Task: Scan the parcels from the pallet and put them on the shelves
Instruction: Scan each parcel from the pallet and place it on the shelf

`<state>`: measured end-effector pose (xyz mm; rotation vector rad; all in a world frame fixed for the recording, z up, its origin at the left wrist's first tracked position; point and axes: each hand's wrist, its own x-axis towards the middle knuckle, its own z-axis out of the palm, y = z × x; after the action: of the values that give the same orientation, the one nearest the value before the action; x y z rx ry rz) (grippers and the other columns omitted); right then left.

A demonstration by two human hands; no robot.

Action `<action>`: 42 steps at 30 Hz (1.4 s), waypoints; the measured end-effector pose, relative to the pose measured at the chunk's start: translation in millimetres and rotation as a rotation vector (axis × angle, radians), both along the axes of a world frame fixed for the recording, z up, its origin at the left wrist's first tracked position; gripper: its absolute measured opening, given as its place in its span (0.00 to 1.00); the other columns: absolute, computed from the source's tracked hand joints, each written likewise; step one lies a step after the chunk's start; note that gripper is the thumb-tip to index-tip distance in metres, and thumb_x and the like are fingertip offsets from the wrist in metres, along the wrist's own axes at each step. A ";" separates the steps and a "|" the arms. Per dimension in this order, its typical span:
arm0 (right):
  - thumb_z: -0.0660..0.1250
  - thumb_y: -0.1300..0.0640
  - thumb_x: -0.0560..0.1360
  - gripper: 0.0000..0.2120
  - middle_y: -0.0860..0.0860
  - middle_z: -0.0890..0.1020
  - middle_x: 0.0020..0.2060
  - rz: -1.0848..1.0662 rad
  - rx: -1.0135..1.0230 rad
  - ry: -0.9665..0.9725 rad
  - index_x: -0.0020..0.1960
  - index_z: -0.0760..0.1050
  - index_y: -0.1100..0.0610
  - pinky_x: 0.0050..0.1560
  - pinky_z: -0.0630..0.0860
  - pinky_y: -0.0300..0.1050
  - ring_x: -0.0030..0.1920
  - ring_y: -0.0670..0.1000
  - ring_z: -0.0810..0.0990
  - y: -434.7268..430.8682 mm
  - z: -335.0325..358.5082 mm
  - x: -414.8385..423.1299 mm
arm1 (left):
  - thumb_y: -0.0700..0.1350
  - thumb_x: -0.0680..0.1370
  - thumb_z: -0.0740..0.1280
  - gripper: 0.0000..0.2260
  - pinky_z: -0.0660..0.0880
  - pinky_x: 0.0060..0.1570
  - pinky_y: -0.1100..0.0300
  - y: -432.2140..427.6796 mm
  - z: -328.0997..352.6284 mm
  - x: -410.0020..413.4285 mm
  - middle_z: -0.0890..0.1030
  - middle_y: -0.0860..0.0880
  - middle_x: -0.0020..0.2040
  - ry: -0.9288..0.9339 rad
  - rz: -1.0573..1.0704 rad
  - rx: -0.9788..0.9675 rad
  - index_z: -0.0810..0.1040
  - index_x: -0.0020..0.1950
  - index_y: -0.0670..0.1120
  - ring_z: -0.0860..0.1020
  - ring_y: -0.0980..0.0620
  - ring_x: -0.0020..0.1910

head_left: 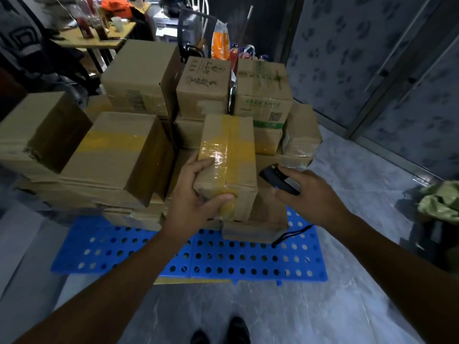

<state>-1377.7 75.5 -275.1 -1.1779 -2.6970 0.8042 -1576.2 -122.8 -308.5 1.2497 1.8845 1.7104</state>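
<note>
Grey marble floor [347, 306], patterned sliding doors [347, 45] rt, wood table [72, 39] w/ bottles [85, 18] back left.

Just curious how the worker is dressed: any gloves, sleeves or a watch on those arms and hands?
No gloves: left hand and right hand are bare, no watch or ring visible. No sleeve shows on either forearm. A black cord dangles below the right wrist.

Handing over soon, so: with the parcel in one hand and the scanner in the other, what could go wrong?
The left hand alone grips the taped parcel by its near end; the glossy tape could let it slip. No label shows on its visible faces, so the scanner in the right hand may read nothing. Its strap dangles and might snag.
</note>
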 end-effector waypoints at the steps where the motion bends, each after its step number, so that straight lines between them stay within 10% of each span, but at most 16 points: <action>1: 0.67 0.37 0.75 0.33 0.54 0.73 0.62 0.000 0.003 -0.006 0.77 0.61 0.41 0.56 0.74 0.49 0.60 0.55 0.75 0.0 2.1 1.5 | 0.51 0.69 0.82 0.33 0.76 0.68 0.49 3.3 -3.0 5.9 0.68 0.56 0.76 -0.104 0.001 0.003 0.71 0.70 0.58 0.69 0.56 0.75; 4: 0.67 0.36 0.75 0.34 0.53 0.73 0.60 0.017 0.017 -0.068 0.78 0.62 0.40 0.56 0.75 0.49 0.59 0.55 0.76 -1.3 4.4 4.0 | 0.56 0.66 0.81 0.35 0.73 0.72 0.44 6.0 -16.1 12.8 0.63 0.63 0.77 -0.021 0.005 -0.093 0.70 0.69 0.55 0.65 0.57 0.77; 7: 0.67 0.38 0.76 0.33 0.54 0.72 0.61 0.038 0.037 -0.148 0.78 0.61 0.41 0.55 0.76 0.49 0.56 0.56 0.77 -2.3 0.5 11.4 | 0.69 0.64 0.76 0.43 0.57 0.78 0.41 7.9 -9.9 3.9 0.45 0.61 0.84 0.520 0.013 -0.237 0.68 0.75 0.56 0.44 0.49 0.84; 12: 0.67 0.38 0.76 0.33 0.52 0.72 0.57 0.033 0.036 -0.086 0.78 0.62 0.41 0.53 0.75 0.49 0.55 0.55 0.76 -9.1 -7.0 15.6 | 0.66 0.71 0.74 0.52 0.61 0.76 0.37 36.0 10.9 8.9 0.36 0.59 0.83 0.855 -0.147 -0.623 0.37 0.80 0.68 0.38 0.49 0.82; 22: 0.62 0.33 0.73 0.34 0.47 0.72 0.51 0.122 0.085 0.009 0.77 0.61 0.38 0.50 0.74 0.46 0.51 0.50 0.75 -17.2 9.0 16.0 | 0.65 0.62 0.82 0.47 0.69 0.74 0.51 -33.5 -43.8 -42.0 0.57 0.61 0.82 0.066 -0.052 -0.207 0.60 0.75 0.68 0.60 0.61 0.79; 31: 0.62 0.34 0.77 0.30 0.48 0.72 0.60 0.408 0.308 -0.410 0.77 0.60 0.36 0.54 0.74 0.49 0.62 0.53 0.74 -23.3 57.5 -28.2 | 0.56 0.65 0.81 0.43 0.72 0.73 0.47 -37.1 -48.6 -42.7 0.58 0.55 0.83 0.092 -0.034 -0.213 0.67 0.77 0.60 0.59 0.54 0.81; 42: 0.59 0.33 0.76 0.29 0.46 0.71 0.57 0.585 0.584 -0.644 0.75 0.58 0.34 0.46 0.70 0.48 0.57 0.51 0.73 -41.7 106.8 -28.4 | 0.57 0.64 0.83 0.60 0.68 0.75 0.45 -37.0 -44.6 -28.7 0.61 0.58 0.82 0.106 -0.042 -0.301 0.44 0.83 0.62 0.62 0.57 0.79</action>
<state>-1406.2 33.8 -168.2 -0.5628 -3.4671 -0.4479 -1604.9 -159.8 -353.1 1.2688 2.0670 1.3008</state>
